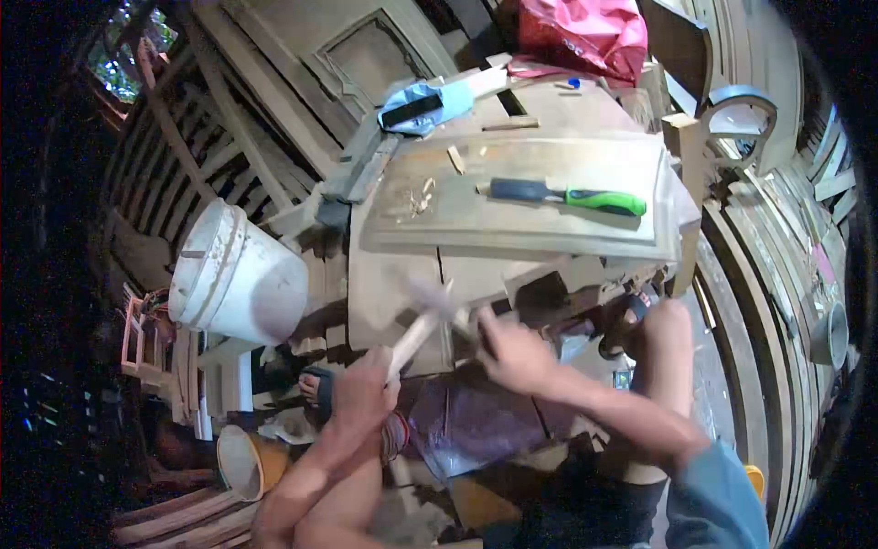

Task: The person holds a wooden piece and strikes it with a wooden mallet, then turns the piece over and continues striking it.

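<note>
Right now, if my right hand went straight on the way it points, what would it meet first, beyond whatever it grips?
Probably the pale, slim wooden stick in your left hand, near its far end: your right hand points that way. Depth is unclear here, so it might pass above.

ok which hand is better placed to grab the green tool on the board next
Probably the right hand: it is nearer the green tool, whose handle points rightward, though it holds a blurred tool. The left hand, gripping a wooden stick, is farther away.
</note>
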The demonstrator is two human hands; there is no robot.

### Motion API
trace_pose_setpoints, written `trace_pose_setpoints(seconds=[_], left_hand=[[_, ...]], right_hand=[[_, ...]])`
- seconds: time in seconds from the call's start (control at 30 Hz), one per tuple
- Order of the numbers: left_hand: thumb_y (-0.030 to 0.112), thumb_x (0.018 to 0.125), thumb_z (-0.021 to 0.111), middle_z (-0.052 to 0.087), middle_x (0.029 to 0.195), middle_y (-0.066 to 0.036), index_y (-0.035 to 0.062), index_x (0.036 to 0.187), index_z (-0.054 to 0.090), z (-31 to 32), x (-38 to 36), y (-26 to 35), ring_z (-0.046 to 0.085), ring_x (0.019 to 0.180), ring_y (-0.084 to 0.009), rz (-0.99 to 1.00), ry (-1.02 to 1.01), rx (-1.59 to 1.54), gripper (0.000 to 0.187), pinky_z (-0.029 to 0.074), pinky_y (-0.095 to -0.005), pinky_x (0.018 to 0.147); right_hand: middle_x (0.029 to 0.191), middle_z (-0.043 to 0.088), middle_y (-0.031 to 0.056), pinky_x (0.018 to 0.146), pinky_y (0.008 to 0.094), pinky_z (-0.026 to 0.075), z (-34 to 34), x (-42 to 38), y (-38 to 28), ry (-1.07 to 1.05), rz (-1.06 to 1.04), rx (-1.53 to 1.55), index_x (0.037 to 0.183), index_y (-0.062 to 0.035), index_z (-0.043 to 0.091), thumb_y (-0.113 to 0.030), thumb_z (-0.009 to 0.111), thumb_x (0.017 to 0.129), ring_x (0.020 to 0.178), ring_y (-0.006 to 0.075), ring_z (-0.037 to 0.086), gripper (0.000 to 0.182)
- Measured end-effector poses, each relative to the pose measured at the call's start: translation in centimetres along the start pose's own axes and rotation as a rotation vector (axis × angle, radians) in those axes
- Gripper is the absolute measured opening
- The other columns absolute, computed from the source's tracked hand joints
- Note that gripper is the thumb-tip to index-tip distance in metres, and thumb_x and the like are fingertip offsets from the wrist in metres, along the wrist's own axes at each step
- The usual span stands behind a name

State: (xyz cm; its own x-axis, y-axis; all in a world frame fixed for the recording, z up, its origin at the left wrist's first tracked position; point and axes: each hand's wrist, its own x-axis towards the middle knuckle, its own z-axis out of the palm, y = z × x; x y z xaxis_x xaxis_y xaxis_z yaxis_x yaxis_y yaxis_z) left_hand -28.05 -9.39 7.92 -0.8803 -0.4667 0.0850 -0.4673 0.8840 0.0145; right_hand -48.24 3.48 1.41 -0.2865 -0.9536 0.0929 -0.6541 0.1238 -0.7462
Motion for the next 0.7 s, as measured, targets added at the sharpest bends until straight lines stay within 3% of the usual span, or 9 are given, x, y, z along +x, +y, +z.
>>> trace_pose_setpoints(seconds=[0.07, 0.13, 0.17, 0.2, 0.3, 0.33, 0.47, 0.57, 0.7], left_hand=[[0.012, 0.07, 0.062, 0.052, 0.081, -0.014, 0.004, 0.089, 0.046, 0.1, 0.0, 0.0, 0.056, 0.072, -0.034, -0.01, 0.012, -0.028, 0.026, 0.046, -0.043, 0.061], [0.013, 0.07, 0.062, 0.053, 0.081, -0.015, 0.0039, 0.088, 0.046, -0.3, 0.3, -0.1, 0.056, 0.071, -0.0352, -0.013, -0.023, -0.022, 0.025, 0.046, -0.0437, 0.06], [0.013, 0.07, 0.062, 0.053, 0.081, -0.015, 0.0039, 0.088, 0.046, -0.3, 0.4, 0.0, 0.056, 0.071, -0.0352, -0.015, -0.014, -0.016, 0.025, 0.046, -0.0437, 0.06], [0.013, 0.071, 0.062, 0.053, 0.08, -0.015, 0.0045, 0.088, 0.047, -0.2, 0.4, 0.2, 0.056, 0.071, -0.0357, -0.036, -0.009, -0.032, 0.024, 0.046, -0.0444, 0.06], [0.013, 0.071, 0.061, 0.053, 0.079, -0.016, 0.0057, 0.089, 0.047, -0.3, 0.0, 0.4, 0.057, 0.071, -0.0367, -0.061, -0.011, -0.034, 0.024, 0.046, -0.046, 0.06], [0.014, 0.072, 0.061, 0.053, 0.077, -0.017, 0.0063, 0.09, 0.048, -0.4, 0.3, 0.5, 0.057, 0.071, -0.0372, -0.06, 0.011, -0.032, 0.024, 0.046, -0.0468, 0.06], [0.016, 0.071, 0.063, 0.054, 0.077, -0.017, 0.0061, 0.089, 0.048, -0.6, 0.8, 0.2, 0.057, 0.073, -0.038, -0.074, -0.025, -0.035, 0.025, 0.046, -0.0471, 0.061], [0.018, 0.07, 0.065, 0.055, 0.077, -0.018, 0.0052, 0.088, 0.05, 0.5, -0.6, -0.4, 0.057, 0.073, -0.0388, -0.123, -0.039, -0.101, 0.027, 0.045, -0.0477, 0.062], [0.02, 0.067, 0.069, 0.061, 0.092, -0.017, 0.0049, 0.102, 0.053, 0.3, 0.1, -0.2, 0.062, 0.081, -0.0335, -0.325, 0.01, -0.282, 0.041, 0.049, -0.0393, 0.07]], right_hand=[[0.081, 0.058, 0.0288, 0.06, 0.0526, 0.045, 0.1, 0.5, 0.3, 0.092, -0.023, 0.01, 0.118, -0.0004, 0.027, -0.015, 0.056, 0.078, 0.071, 0.0427, 0.059, 0.051], [0.076, 0.058, 0.0275, 0.059, 0.0537, 0.044, 0.2, -1.3, -1.2, -0.161, 0.036, 0.019, 0.118, -0.0007, 0.026, -0.015, 0.056, 0.077, 0.07, 0.0433, 0.058, 0.053], [0.074, 0.059, 0.0266, 0.059, 0.0539, 0.044, 1.0, -1.7, -1.1, -0.161, -0.21, 0.007, 0.117, -0.0022, 0.026, -0.016, 0.056, 0.077, 0.068, 0.0434, 0.058, 0.052], [0.074, 0.059, 0.026, 0.059, 0.0527, 0.045, 1.2, -1.7, -0.8, -0.236, -0.13, -0.021, 0.116, -0.0011, 0.026, -0.016, 0.057, 0.077, 0.069, 0.043, 0.058, 0.053], [0.073, 0.059, 0.0238, 0.058, 0.0508, 0.046, -0.5, 0.3, 0.1, 0.013, 0.105, 0.033, 0.116, -0.0006, 0.03, -0.019, 0.058, 0.078, 0.071, 0.0422, 0.058, 0.051], [0.072, 0.058, 0.0248, 0.058, 0.0518, 0.046, 0.2, 1.0, 1.5, 0.097, 0.038, 0.09, 0.113, -0.0025, 0.031, -0.017, 0.056, 0.078, 0.069, 0.0426, 0.058, 0.045], [0.073, 0.058, 0.0275, 0.062, 0.0517, 0.047, 1.1, -1.8, 0.6, -0.219, -0.179, -0.02, 0.125, -0.0018, 0.022, -0.018, 0.051, 0.08, 0.064, 0.042, 0.059, 0.056], [0.075, 0.058, 0.0274, 0.065, 0.0492, 0.047, 0.8, -0.4, 2.0, 0.061, 0.012, -0.01, 0.126, 0.0006, 0.025, -0.02, 0.056, 0.079, 0.073, 0.0414, 0.059, 0.06], [0.076, 0.058, 0.0285, 0.067, 0.0494, 0.046, -1.2, 1.1, 2.9, 0.068, 0.133, 0.164, 0.123, 0.0003, 0.022, -0.021, 0.058, 0.08, 0.074, 0.044, 0.057, 0.06]])
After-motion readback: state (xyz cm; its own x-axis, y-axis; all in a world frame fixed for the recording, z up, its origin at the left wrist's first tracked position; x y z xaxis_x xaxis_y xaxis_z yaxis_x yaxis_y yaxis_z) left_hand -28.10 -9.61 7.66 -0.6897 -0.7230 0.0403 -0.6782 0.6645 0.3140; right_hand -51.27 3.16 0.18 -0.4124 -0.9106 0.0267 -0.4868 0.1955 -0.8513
